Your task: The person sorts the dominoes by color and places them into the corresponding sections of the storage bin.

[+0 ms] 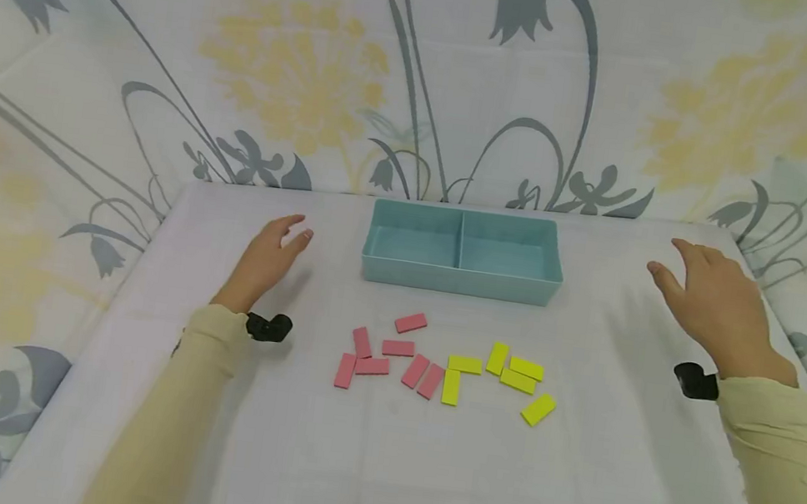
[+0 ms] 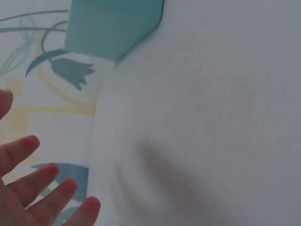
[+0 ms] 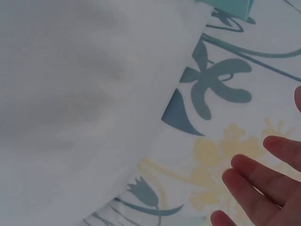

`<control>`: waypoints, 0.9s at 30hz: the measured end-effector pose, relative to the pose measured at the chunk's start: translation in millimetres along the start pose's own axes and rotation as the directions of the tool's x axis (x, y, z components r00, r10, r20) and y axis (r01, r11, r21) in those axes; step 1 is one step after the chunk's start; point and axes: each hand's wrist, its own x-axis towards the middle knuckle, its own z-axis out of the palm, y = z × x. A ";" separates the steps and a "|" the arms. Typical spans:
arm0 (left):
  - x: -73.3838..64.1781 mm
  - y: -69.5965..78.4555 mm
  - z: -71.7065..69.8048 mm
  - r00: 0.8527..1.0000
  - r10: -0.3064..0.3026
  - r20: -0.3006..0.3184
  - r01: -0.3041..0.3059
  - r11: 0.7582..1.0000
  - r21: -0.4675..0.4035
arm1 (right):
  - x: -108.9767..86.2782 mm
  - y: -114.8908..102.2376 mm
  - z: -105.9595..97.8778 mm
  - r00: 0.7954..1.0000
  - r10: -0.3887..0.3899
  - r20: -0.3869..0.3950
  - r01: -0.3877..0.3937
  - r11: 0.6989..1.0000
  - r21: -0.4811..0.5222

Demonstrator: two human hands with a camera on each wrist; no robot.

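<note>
The left hand (image 1: 266, 262) is held with its fingers extended and spread and the thumb apart; nothing is gripped. The right hand (image 1: 725, 310) is likewise bare, its fingers loosely stretched and the thumb set off. Both seem to be raised above the desk, as shadows are cast beside them. A small black camera (image 1: 269, 327) is worn at the left wrist and a matching black camera (image 1: 697, 381) at the right, over pale yellow sleeves (image 1: 208, 363).

Seven flat, pink, rectangular pieces (image 1: 397, 348) are scattered to the right of the left hand and closer to the body; that hand is the nearer to them. The closest pink piece is turned with its long axis roughly fore and aft, slightly tilted. Six flat, bright yellow, rectangular pieces (image 1: 464, 365) are spread farther right, left of the right hand and closer to the body, at mixed angles.

Beyond the pieces, between the hands, a light blue, two-compartment rectangular tray (image 1: 456, 281) is set with its long axis side to side.

The desk (image 1: 376, 476) is covered in white cloth, and is bordered by flower-printed fabric (image 1: 305, 72) in grey and yellow.
</note>
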 end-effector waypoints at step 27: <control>10.1 23.8 66.8 0.944 0.266 0.196 -0.142 0.862 -0.487 | -25.4 -57.4 96.6 0.892 -0.200 0.406 0.016 0.910 0.414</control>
